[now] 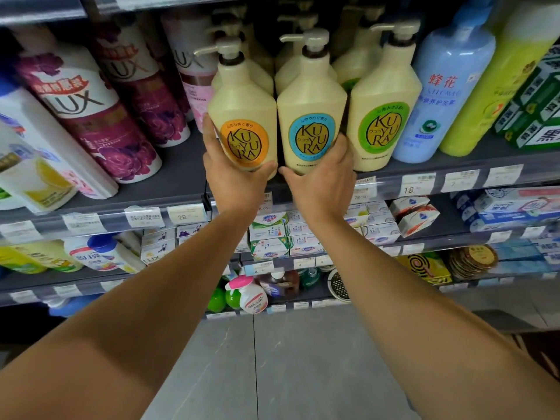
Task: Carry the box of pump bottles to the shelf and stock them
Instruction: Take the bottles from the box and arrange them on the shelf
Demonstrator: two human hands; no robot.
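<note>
Three cream pump bottles stand in a row at the front of the dark shelf (169, 183). My left hand (233, 174) wraps the base of the orange-label bottle (242, 116), thumb under its front. My right hand (324, 177) grips the base of the blue-label bottle (310, 110) beside it. The green-label bottle (383, 116) stands untouched to the right. More cream pump bottles (288, 68) stand behind this row, partly hidden. The box is not in view.
Purple and white shampoo bottles (91, 116) lean on the shelf's left part. A light blue bottle (445, 95) and a yellow-green one (491, 95) stand at the right. Price tags (415, 186) line the shelf edge. Lower shelves hold soap boxes (272, 237). Grey floor (288, 359) lies below.
</note>
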